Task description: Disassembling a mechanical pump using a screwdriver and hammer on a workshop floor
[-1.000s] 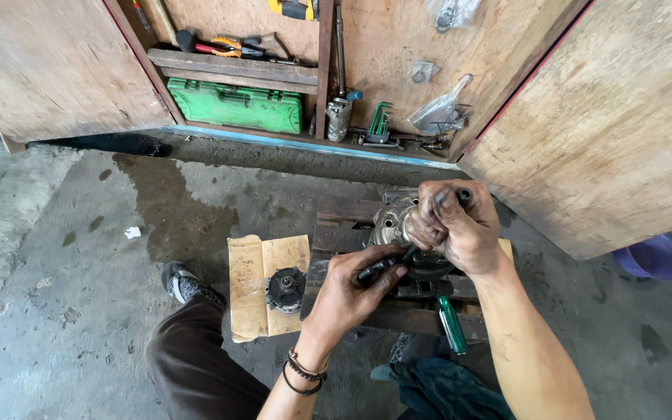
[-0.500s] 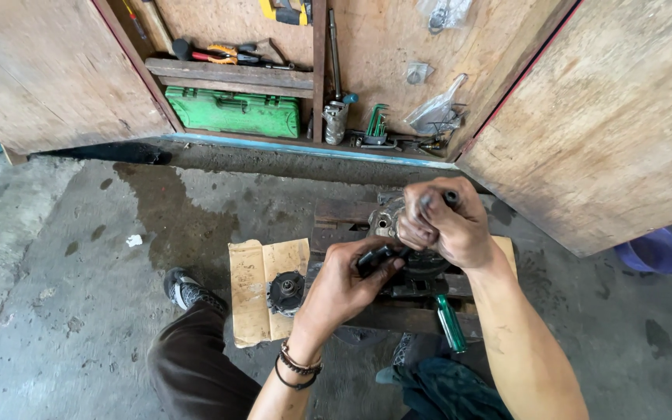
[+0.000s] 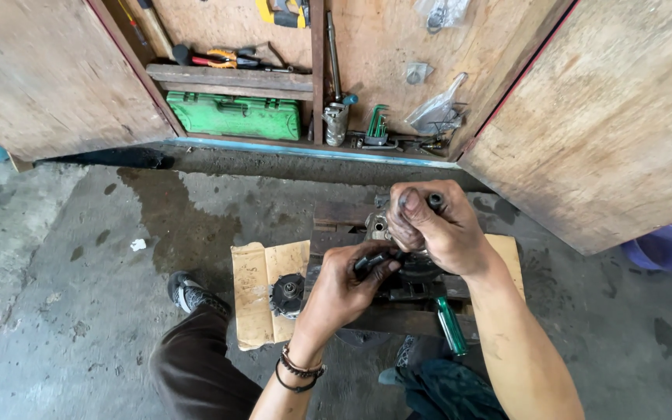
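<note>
Steadying the greasy part (image 3: 398, 268) at frame center, right hand (image 3: 437, 229) clamps its top while left hand (image 3: 344, 284) pinches a dark tool (image 3: 371, 260), best kept square.

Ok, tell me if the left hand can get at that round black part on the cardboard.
Probably yes: the round black part lies uncovered on the cardboard, just beside the left hand, though that hand now grips a dark tool.

Two hands (image 3: 386, 264), one green toolbox (image 3: 235, 117), one round gear (image 3: 288, 294), one screwdriver (image 3: 451, 325).
</note>
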